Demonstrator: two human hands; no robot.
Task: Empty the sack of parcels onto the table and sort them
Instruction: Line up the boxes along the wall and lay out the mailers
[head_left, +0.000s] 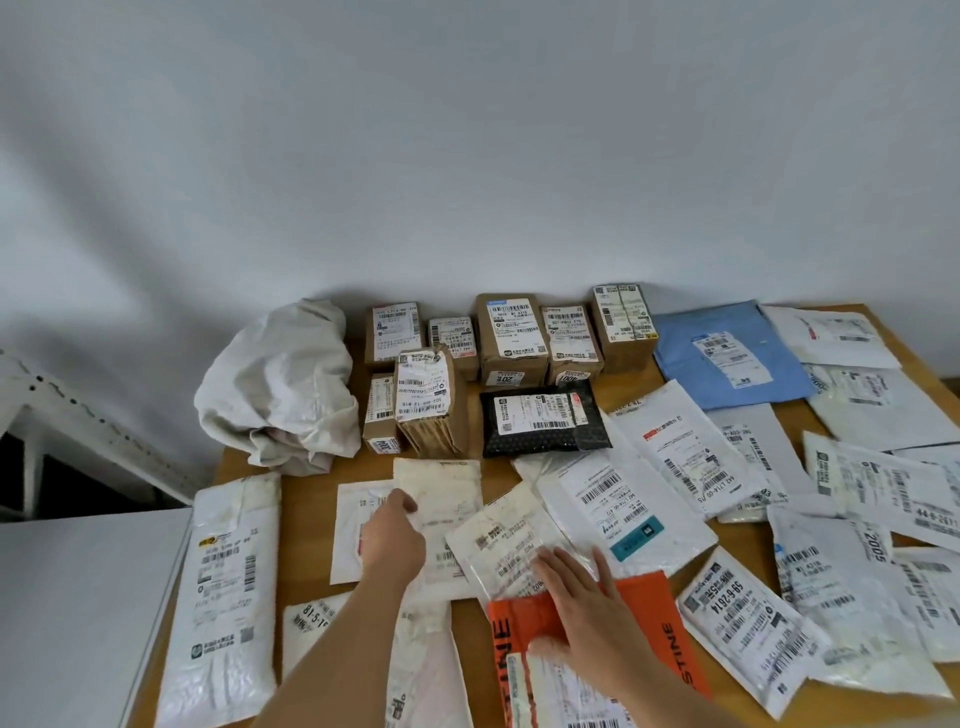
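Note:
The crumpled white sack (283, 382) lies at the back left of the wooden table (306, 499). Brown cardboard boxes (511, 338) stand in a row along the wall, with a black dotted mailer (540, 421) in front of them. White mailers are spread over the table. My left hand (392, 535) rests on a white mailer (441, 499), thumb on its left edge. My right hand (582, 597) lies flat, fingers spread, across a clear-wrapped white parcel (506, 540) and an orange mailer (660, 623).
A blue mailer (727, 358) lies at the back right among several white ones. A long white mailer (223, 597) sits on the table's left edge. A white surface (78, 597) adjoins the table on the left, with a white metal frame (62, 405) behind it.

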